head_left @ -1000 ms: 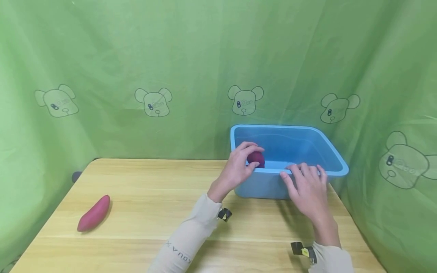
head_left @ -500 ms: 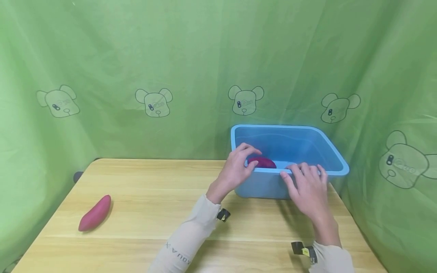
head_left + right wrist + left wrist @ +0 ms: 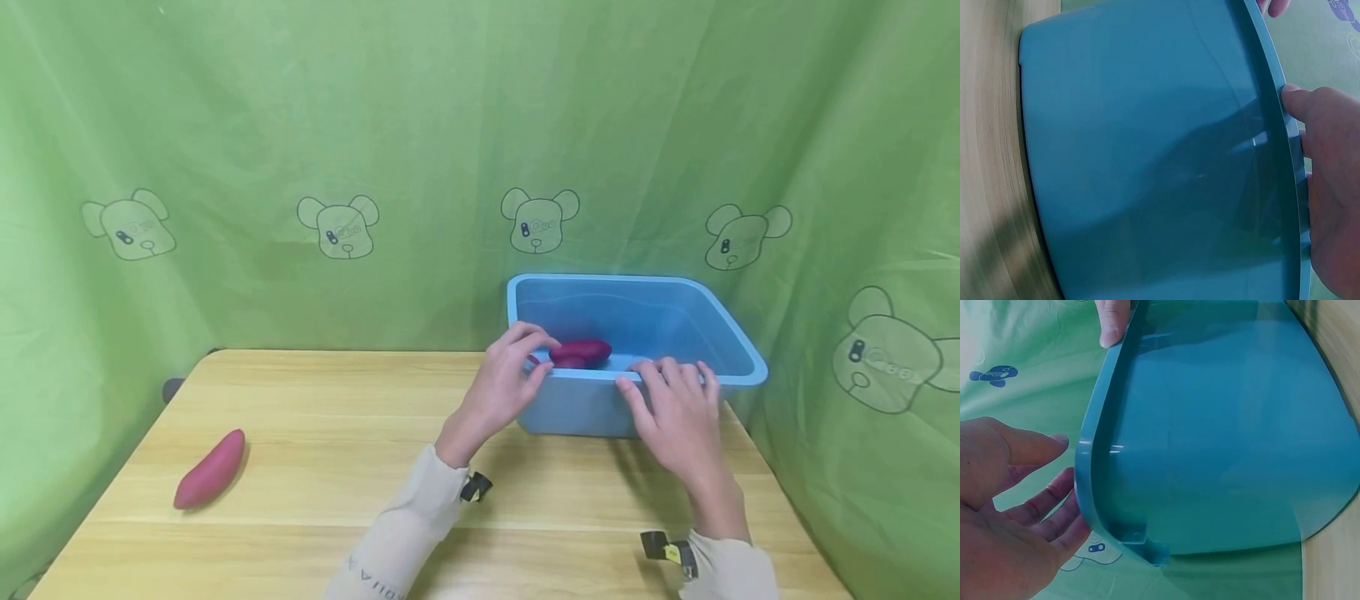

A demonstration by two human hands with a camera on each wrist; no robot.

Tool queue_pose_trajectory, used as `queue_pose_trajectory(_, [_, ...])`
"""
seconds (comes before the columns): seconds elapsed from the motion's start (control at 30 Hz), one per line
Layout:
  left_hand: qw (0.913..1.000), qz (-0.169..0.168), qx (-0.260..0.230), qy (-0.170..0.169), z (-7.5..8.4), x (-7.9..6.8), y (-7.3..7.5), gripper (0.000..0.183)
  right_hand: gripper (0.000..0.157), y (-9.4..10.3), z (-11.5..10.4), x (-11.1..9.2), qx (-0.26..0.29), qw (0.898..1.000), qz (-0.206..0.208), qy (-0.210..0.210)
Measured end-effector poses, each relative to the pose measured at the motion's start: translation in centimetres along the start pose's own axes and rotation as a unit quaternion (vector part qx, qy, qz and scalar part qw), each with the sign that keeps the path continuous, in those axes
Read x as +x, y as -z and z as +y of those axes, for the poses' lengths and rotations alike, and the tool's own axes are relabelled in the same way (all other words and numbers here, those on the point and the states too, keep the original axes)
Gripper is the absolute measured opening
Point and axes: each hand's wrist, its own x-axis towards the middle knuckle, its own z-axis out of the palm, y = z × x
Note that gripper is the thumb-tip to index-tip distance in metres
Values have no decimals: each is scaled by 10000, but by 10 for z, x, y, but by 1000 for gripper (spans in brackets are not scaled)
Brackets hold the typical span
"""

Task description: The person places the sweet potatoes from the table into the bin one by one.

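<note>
A blue plastic bin (image 3: 581,407) stands at the table's right side. Over its near rim curl the fingers of my right hand (image 3: 678,417), with the thumb against the outside, seen also in the right wrist view. My left hand (image 3: 498,375) hovers at the bin's near left corner, fingers loosely bent and holding nothing; the left wrist view shows a gap between thumb and fingers. Inside the bin lies a dark purple-red sweet potato (image 3: 588,350), partly over a lighter one (image 3: 567,363). The front wall and left hand hide part of them.
Another sweet potato (image 3: 210,471) lies on the wooden table (image 3: 337,433) at the left. A green curtain (image 3: 420,125) with printed bear heads hangs behind and along both sides, close to the bin.
The dark sweet potato has left my left hand's fingers and come to lie in the bin. My left hand has drawn back slightly left and toward me; the right hand has stayed put.
</note>
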Motion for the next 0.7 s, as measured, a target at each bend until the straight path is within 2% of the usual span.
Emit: queue_pose_trajectory(0.7, [9995, 256, 168, 52, -6, -26, 22, 30, 33, 0, 0, 0, 2, 10000, -24, -2])
